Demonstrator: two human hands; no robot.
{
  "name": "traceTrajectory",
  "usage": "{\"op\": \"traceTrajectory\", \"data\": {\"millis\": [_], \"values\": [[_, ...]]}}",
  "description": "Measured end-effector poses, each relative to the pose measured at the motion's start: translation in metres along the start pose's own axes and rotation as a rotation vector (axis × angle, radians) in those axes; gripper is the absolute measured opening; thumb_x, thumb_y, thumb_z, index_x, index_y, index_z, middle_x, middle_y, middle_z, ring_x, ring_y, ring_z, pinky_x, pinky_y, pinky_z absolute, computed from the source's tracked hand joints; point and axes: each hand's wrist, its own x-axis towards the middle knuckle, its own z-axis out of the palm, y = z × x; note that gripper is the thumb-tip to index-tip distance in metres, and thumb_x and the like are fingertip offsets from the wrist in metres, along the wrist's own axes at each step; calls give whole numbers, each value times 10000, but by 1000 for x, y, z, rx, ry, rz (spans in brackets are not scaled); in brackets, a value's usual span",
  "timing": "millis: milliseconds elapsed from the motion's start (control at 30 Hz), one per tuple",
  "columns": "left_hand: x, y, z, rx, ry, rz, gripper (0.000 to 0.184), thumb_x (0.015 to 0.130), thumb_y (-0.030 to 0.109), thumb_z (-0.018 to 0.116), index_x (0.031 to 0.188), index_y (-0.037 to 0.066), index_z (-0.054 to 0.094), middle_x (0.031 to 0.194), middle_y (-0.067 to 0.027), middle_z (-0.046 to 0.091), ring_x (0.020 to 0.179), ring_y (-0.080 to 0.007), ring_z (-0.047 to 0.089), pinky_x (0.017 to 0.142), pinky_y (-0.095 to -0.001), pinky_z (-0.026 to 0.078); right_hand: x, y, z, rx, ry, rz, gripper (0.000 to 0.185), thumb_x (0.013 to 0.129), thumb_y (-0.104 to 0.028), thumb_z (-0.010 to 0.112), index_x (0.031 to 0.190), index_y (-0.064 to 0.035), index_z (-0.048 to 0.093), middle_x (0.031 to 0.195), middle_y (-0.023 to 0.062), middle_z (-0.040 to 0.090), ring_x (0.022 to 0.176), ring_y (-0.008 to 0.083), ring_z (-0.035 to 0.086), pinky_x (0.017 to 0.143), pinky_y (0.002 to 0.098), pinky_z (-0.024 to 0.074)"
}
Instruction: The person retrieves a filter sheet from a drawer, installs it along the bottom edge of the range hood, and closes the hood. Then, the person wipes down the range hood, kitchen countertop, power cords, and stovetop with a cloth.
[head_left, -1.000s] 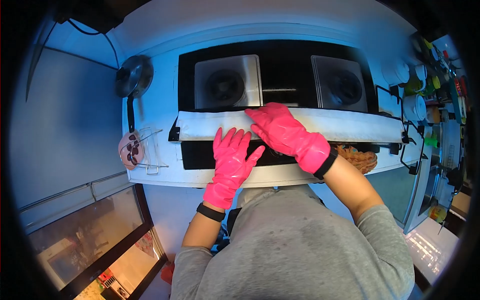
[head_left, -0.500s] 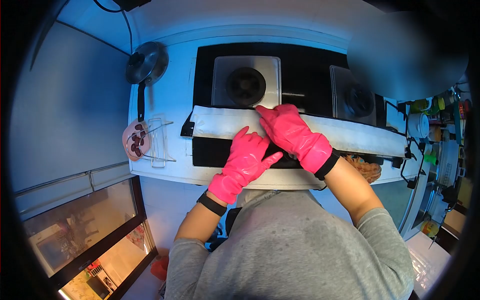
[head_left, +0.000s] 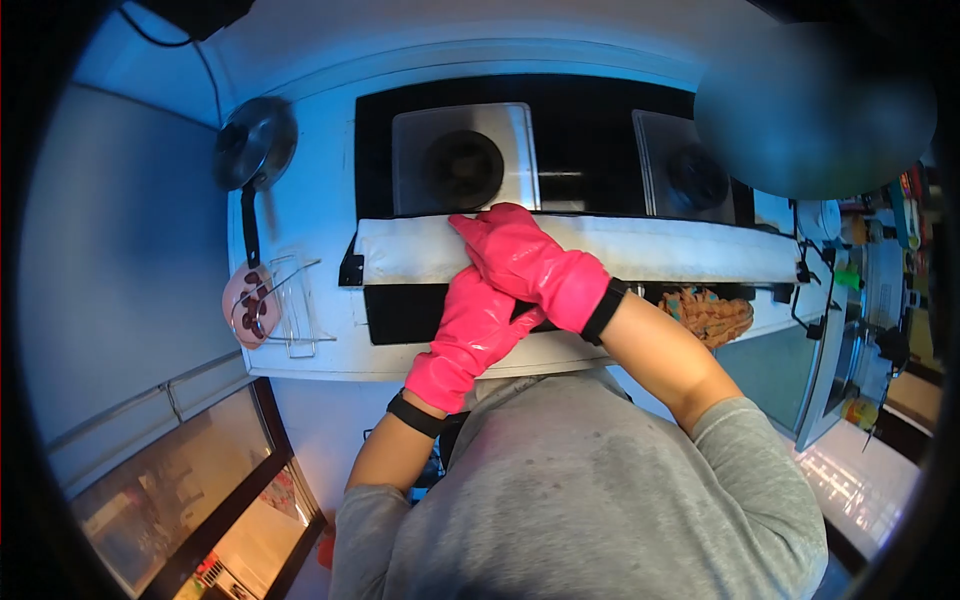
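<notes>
A long white panel [head_left: 640, 247] with a dark rim lies across the front of a black cooktop [head_left: 580, 150]. Over its back edge, left of the middle, my right hand [head_left: 535, 265] in a pink rubber glove is closed, its fingers bent at the rim. My left hand [head_left: 468, 325], gloved alike, lies just below and partly under the right one, at the panel's front edge. Its thumb stands apart to the right, while its fingertips are partly hidden. Two burners, the left burner [head_left: 464, 168] and the right burner [head_left: 697, 175], sit behind the panel.
At the left are a lidded pan [head_left: 268, 145], a wire rack [head_left: 293, 305] and a pink plate [head_left: 238, 308] with dark pieces. An orange-brown crumpled cloth [head_left: 712, 315] lies right of my right forearm. A blurred round object [head_left: 815, 110] blocks the upper right.
Both hands have shifted left along the panel. The left hand's fingers have come up against and partly under the right hand. The camera view has turned slightly.
</notes>
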Motion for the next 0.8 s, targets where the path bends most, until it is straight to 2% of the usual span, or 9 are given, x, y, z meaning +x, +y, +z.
{"op": "traceTrajectory", "data": {"millis": [100,133,167,267,467,533,567,667,800], "values": [[5,-1,-10,142,-51,65,408,804,297,734,1081,15,636,983,-185,660,944,-375,619,861,-477,490,0,11,-20,196,1,16,405,865,-91,577,1270,-67,574,964,204,632,916,384,594,824,469,476],[2,-1,-18,216,14,66,396,826,320,720,1063,10,652,944,-179,662,933,-363,623,923,-486,470,-10,14,-38,62,166,-41,372,865,-69,585,1236,-78,600,944,183,642,916,384,596,816,476,478],[1,-6,-29,244,131,30,385,845,327,702,1058,9,661,936,-181,665,934,-363,623,954,-489,453,-22,19,-58,139,174,92,351,860,-64,610,1208,-102,631,957,166,658,947,379,595,835,461,481],[1,-31,-63,376,293,-92,358,880,306,669,1071,3,672,958,-195,674,944,-372,622,1011,-493,416,-67,37,-80,-40,190,117,338,876,-47,621,1206,-120,643,1045,146,666,1024,372,575,915,434,469],[-15,-39,-46,494,127,-20,311,845,310,710,887,2,732,995,-212,678,1042,-393,595,1044,-493,385,-91,60,-62,-131,182,171,353,892,-55,609,1242,-105,620,1098,161,653,1074,386,562,940,438,457],[-9,-33,-47,533,99,-80,325,831,323,723,877,1,730,998,-222,674,1051,-405,589,1049,-504,377,-93,62,-71,71,199,207,335,913,-60,582,1244,-94,620,1094,173,659,1070,372,577,932,433,460],[-2,-22,-43,541,116,-50,352,830,346,716,922,6,720,1029,-235,663,1053,-406,587,1046,-515,376,-93,68,-82,194,285,130,337,885,-41,561,1218,-46,617,1033,187,669,940,390,612,865,432,491],[24,25,2,377,55,108,432,836,387,696,1045,8,683,1150,-217,628,1113,-387,565,1043,-508,382,-109,77,-121,287,225,280,310,931,-48,539,1230,-55,624,1113,187,662,1011,353,616,896,411,479],[46,55,69,232,-38,262,510,828,414,697,1091,-20,652,1127,-208,642,1104,-369,578,1015,-473,411,-118,95,-109,49,143,131,351,909,-59,555,1257,-60,603,1082,182,661,971,368,611,885,430,477]]}}
